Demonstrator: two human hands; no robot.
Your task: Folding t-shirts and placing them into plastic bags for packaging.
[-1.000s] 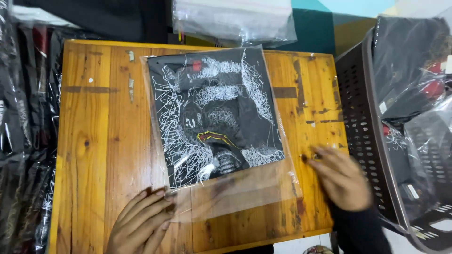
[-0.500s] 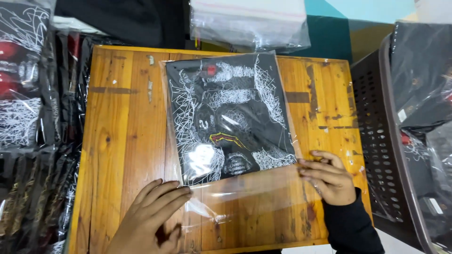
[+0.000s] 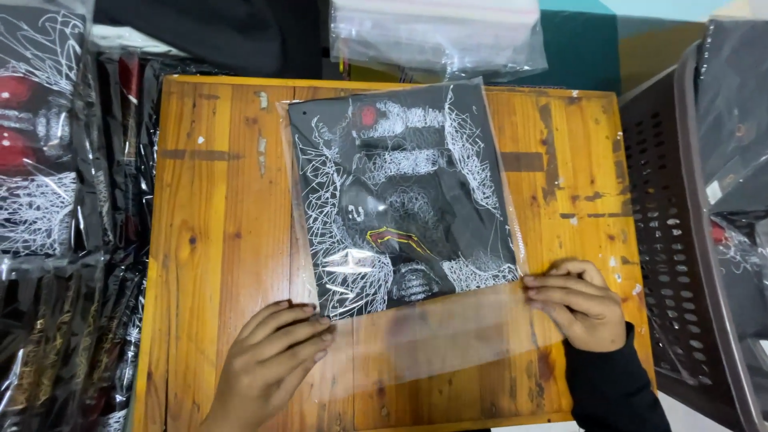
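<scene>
Now, item one: a folded black garment with white scribbled print and small red and yellow marks, sealed inside a clear plastic sleeve bag, lying slightly tilted on the orange-brown wooden plank table. The garment fills the far part of the bag; the near part is an empty flap of film lying on the wood.

Left hand: flat, fingers together, pressed on the flap's near left corner, touching the garment's lower edge. A second ago it lay lower and further left, with fingertips just reaching the film; it has since slid up and inward.

Right hand: fingers curled, pinching the flap's right edge just beside the garment's lower right corner. A second ago it rested apart on bare wood; it has since closed on the film. Judged: the flap is now held at both sides, ready for folding or sealing.

Surroundings: stacks of similar bagged garments at left, clear bags beyond the table, a dark perforated plastic basket at right.
</scene>
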